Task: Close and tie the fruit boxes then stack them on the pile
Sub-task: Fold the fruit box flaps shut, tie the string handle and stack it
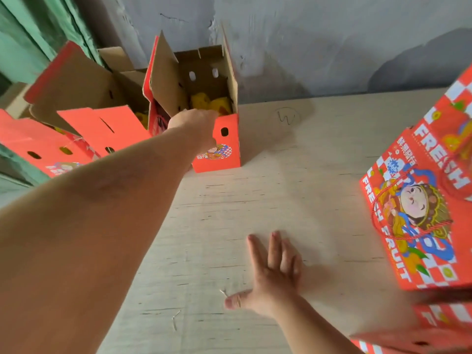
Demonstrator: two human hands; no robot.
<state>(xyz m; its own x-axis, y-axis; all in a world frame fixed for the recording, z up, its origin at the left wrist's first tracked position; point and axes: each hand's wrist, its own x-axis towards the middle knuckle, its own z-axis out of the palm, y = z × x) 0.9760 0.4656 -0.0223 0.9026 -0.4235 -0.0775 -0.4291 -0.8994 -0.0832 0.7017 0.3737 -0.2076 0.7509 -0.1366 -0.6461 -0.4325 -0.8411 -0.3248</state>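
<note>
Open red cardboard fruit box [217, 139], yellow fruit showing, sits at the table's far side as the left hand [194, 123] grips its near rim, right hand [273, 274] spread flat on the pale wooden table [255, 200], so fetching looks underway, then drawing it close to fold the flaps.

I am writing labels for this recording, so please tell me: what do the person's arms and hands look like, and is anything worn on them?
Both arms are bare as far as the view shows: no sleeve, glove, watch or bracelet appears. The left hand and its forearm show nothing worn. The right hand is also uncovered, and no ring is visible on its fingers. There are no markings that I can make out.
</note>
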